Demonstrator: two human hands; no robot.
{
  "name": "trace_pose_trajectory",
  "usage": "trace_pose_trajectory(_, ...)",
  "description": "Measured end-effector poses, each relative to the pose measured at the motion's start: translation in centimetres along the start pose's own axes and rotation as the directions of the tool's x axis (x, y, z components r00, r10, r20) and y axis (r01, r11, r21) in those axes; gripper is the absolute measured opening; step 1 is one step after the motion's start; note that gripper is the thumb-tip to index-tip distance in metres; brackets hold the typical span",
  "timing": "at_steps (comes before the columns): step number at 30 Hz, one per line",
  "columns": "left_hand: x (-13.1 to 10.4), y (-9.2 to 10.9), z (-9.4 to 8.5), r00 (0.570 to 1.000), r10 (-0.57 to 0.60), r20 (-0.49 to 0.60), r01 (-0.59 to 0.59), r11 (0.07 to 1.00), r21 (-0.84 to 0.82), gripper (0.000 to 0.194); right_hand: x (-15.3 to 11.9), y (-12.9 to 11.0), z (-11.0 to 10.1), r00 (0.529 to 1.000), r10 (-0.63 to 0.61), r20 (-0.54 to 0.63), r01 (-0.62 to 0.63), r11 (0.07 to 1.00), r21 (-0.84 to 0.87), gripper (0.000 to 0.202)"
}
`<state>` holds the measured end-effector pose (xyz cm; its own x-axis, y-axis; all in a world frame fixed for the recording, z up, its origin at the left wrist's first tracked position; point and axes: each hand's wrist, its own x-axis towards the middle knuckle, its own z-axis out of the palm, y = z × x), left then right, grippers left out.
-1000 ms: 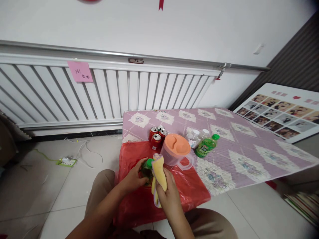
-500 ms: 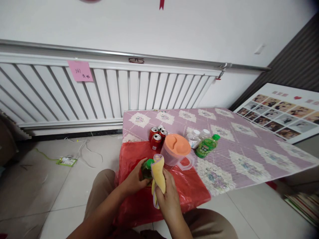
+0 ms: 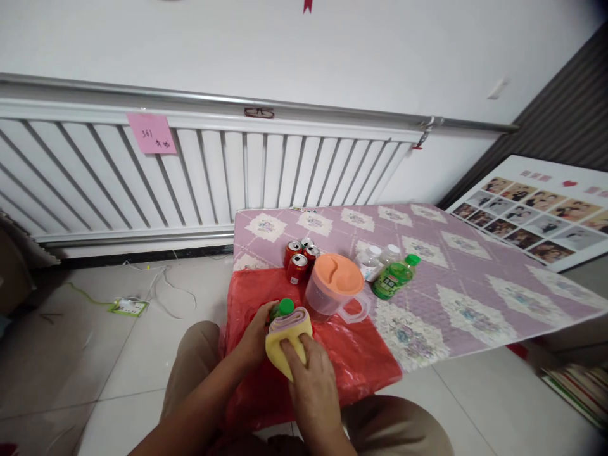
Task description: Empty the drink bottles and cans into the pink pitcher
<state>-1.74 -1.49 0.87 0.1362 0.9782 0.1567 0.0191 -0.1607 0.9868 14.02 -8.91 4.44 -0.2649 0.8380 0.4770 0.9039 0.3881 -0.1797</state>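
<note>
My left hand (image 3: pixel 254 337) grips a green bottle with a green cap (image 3: pixel 284 308), standing on a red plastic sheet (image 3: pixel 361 358) at the near corner of the table. My right hand (image 3: pixel 311 380) presses a folded yellow cloth (image 3: pixel 285 334) against the front of that bottle, covering most of its body. Only the cap and a bit of the shoulder show above the cloth.
Behind stand a clear jug with an orange lid (image 3: pixel 334 285), three red cans (image 3: pixel 299 256), two clear bottles (image 3: pixel 375 258) and another green bottle (image 3: pixel 394 277) on the purple patterned tablecloth (image 3: pixel 475 278). A white radiator (image 3: pixel 190 177) lines the wall. A power strip (image 3: pixel 126 307) lies on the floor.
The yellow cloth was upright beside the bottle's right side; my right hand has brought it across and down over the bottle's front. The left hand keeps its hold.
</note>
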Motion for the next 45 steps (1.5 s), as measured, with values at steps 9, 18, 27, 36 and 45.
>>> trace_pose_trajectory(9, 0.2, 0.9, 0.2, 0.996, -0.092, -0.021, 0.093, 0.995, 0.044, 0.071, -2.5, 3.1, 0.1, 0.988, 0.108, 0.111, -0.136, 0.948, 0.287, 0.065)
trace_pose_trajectory(18, 0.5, 2.2, -0.3, 0.993, -0.117, -0.002, 0.117, 0.992, 0.039, 0.073, 0.0, 4.8, -1.6, 0.935, 0.355, -0.006, -0.299, 0.796, 0.526, 0.059)
trace_pose_trajectory(27, 0.5, 5.6, -1.5, 0.99, -0.141, 0.016, 0.142, 0.972, -0.188, 0.069, 2.6, 2.7, 1.5, 0.958, 0.287, 0.029, -0.241, 0.739, 0.629, 0.06)
trace_pose_trajectory(36, 0.8, 9.3, -2.5, 0.989, -0.108, -0.102, 0.073, 0.953, -0.293, 0.065, 0.7, 1.6, 2.6, 0.657, 0.481, 0.58, -0.555, -0.212, 0.804, 0.06)
trace_pose_trajectory(45, 0.6, 8.8, -2.6, 0.999, -0.001, -0.042, -0.002, 0.997, -0.077, 0.077, 1.1, 1.0, 1.8, 0.589, 0.261, 0.765, -0.471, -0.658, 0.587, 0.048)
